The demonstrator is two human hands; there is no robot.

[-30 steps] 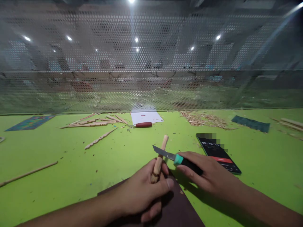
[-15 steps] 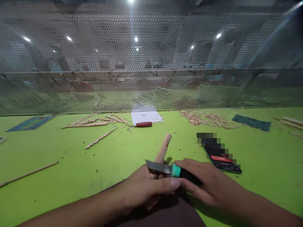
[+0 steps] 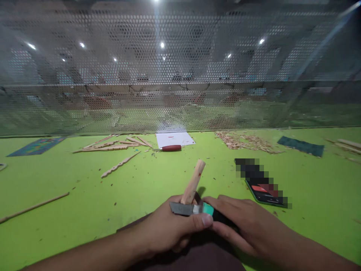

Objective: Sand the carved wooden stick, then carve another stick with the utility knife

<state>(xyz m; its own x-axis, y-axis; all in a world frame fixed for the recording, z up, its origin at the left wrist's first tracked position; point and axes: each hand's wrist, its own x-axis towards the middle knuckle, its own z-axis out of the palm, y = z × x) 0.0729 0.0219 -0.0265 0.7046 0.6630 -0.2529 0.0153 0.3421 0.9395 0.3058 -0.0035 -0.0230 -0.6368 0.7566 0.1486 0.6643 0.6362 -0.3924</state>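
Observation:
My left hand (image 3: 172, 226) is closed around a pale round wooden stick (image 3: 194, 181), whose far end points up and away from me. A knife (image 3: 182, 209) with a short angled blade and a black and teal handle lies across the near part of the stick. My right hand (image 3: 239, 216) grips the handle from the right. The left thumb presses against the teal collar of the handle. Under the hands is a dark brown sheet or cloth (image 3: 197, 252). The stick's near end is hidden behind the blade and the left hand.
A red-handled tool (image 3: 171, 148) rests on white paper (image 3: 180, 139). Carved wooden pieces (image 3: 120, 165) lie left, wood shavings (image 3: 248, 142) at the back right. A phone (image 3: 265, 194) is beside my right hand. A perforated screen (image 3: 180, 75) borders the green table (image 3: 84, 210).
The blade has shifted slightly left and toward me along the stick, and its flat has turned. Both hands moved only a little and keep their grips.

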